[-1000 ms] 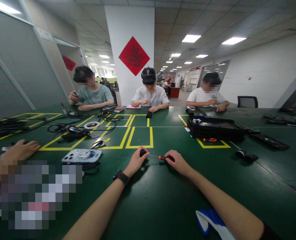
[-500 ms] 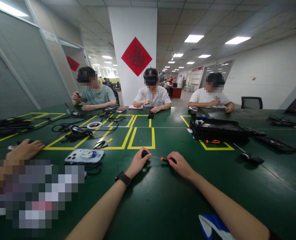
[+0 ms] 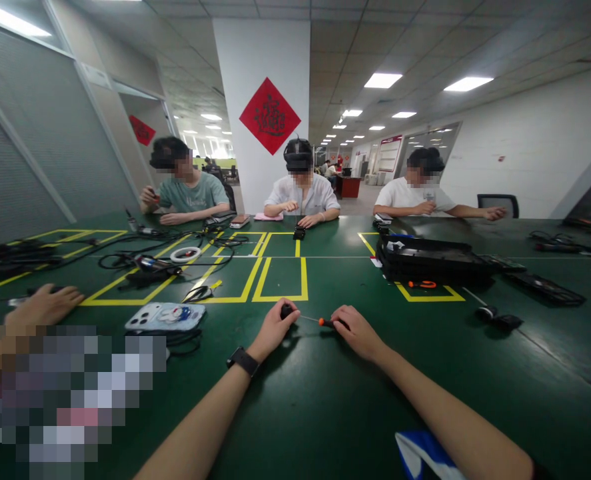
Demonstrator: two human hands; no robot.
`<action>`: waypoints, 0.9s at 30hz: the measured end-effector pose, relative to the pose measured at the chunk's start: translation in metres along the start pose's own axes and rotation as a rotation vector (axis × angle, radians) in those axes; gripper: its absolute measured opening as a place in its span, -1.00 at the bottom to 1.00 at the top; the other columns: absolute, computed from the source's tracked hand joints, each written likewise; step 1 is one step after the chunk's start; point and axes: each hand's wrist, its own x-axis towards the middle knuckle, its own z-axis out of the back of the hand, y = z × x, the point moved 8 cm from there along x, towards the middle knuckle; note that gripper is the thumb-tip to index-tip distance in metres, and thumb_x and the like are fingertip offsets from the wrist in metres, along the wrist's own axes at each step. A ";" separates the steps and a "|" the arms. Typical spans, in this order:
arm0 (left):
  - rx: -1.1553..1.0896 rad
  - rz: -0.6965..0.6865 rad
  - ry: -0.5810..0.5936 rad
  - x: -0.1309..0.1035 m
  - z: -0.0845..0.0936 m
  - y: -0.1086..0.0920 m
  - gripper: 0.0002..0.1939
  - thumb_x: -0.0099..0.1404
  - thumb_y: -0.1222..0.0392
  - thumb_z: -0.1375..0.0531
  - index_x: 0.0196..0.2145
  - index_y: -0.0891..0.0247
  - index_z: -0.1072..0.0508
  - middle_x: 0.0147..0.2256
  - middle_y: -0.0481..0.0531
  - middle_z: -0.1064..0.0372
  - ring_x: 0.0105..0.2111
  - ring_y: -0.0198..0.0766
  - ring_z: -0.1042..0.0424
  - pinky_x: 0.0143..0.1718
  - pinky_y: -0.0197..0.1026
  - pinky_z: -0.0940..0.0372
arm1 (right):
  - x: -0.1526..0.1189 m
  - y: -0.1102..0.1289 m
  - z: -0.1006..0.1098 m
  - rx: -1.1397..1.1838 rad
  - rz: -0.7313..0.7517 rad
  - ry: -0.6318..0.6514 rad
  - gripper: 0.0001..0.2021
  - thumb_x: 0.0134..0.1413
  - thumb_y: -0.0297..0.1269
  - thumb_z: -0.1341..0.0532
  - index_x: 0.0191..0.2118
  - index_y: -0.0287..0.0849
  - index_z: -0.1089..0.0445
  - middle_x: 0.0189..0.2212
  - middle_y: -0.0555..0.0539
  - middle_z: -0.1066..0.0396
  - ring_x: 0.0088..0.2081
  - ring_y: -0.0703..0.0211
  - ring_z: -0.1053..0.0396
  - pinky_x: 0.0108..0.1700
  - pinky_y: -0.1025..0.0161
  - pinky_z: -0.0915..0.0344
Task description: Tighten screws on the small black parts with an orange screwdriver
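My right hand [image 3: 356, 331] is closed round the handle of a screwdriver [image 3: 322, 322], which is orange and black with a thin metal shaft. The shaft points left, and its tip meets a small black rounded part [image 3: 286, 311]. That part sits in the closed fingers of my left hand [image 3: 276, 327], partly hidden by them, so its kind cannot be made out. Both hands are just above or resting on the green table [image 3: 295, 407], near its middle. A dark watch band is round my left wrist.
At the left lie a phone [image 3: 166, 317], tangled black cables and a white tape roll [image 3: 186, 255]. A co-worker's hand [image 3: 45, 307] rests at the far left. Black trays [image 3: 432, 257] and an orange-handled tool [image 3: 422, 285] are at the right. Three people sit opposite.
My hands keep almost the same pose, with the screwdriver still against the black part. The view has shifted slightly. The person at the far right has stretched an arm out sideways.
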 end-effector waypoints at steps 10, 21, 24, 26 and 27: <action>0.008 -0.009 0.017 0.000 -0.001 -0.001 -0.79 0.14 0.04 -0.09 -0.38 0.25 -0.32 -0.48 -0.08 -0.30 -0.47 -0.34 -0.28 -0.40 -0.29 -0.17 | -0.007 0.000 -0.003 0.036 -0.036 0.026 -0.81 -0.05 -0.34 -0.20 -0.24 -0.16 -0.27 -0.31 -0.04 -0.29 -0.31 0.20 -0.24 -0.27 0.27 -0.18; -0.006 -0.012 0.026 -0.001 -0.002 -0.001 -0.79 0.15 0.04 -0.08 -0.37 0.25 -0.31 -0.48 -0.09 -0.28 -0.47 -0.35 -0.27 -0.39 -0.29 -0.17 | -0.005 0.002 0.000 0.001 0.007 0.022 -0.91 0.02 -0.36 -0.14 -0.30 -0.19 -0.30 -0.33 -0.05 -0.29 -0.29 0.19 -0.22 -0.23 0.25 -0.17; -0.011 -0.026 0.032 -0.001 -0.002 -0.001 -0.79 0.15 0.05 -0.09 -0.37 0.25 -0.31 -0.47 -0.09 -0.28 -0.46 -0.35 -0.27 -0.39 -0.29 -0.17 | -0.006 0.001 -0.001 0.018 0.001 0.016 -0.83 -0.03 -0.36 -0.18 -0.25 -0.18 -0.28 -0.30 -0.05 -0.28 -0.29 0.19 -0.23 -0.25 0.26 -0.17; -0.011 -0.029 0.034 -0.001 -0.002 -0.001 -0.80 0.15 0.06 -0.09 -0.36 0.25 -0.30 -0.47 -0.09 -0.28 -0.46 -0.35 -0.26 -0.40 -0.30 -0.16 | -0.006 0.002 -0.002 0.019 0.002 0.018 -0.80 -0.05 -0.35 -0.20 -0.23 -0.17 -0.27 -0.29 -0.05 -0.29 -0.28 0.18 -0.22 -0.23 0.26 -0.17; -0.013 -0.024 0.035 -0.001 -0.002 0.000 -0.81 0.15 0.07 -0.09 -0.36 0.25 -0.30 -0.48 -0.10 -0.27 -0.47 -0.35 -0.25 -0.41 -0.30 -0.16 | -0.005 0.003 -0.002 0.018 0.005 0.020 -0.79 -0.05 -0.33 -0.21 -0.22 -0.17 -0.27 -0.28 -0.05 -0.29 -0.27 0.17 -0.22 -0.22 0.25 -0.17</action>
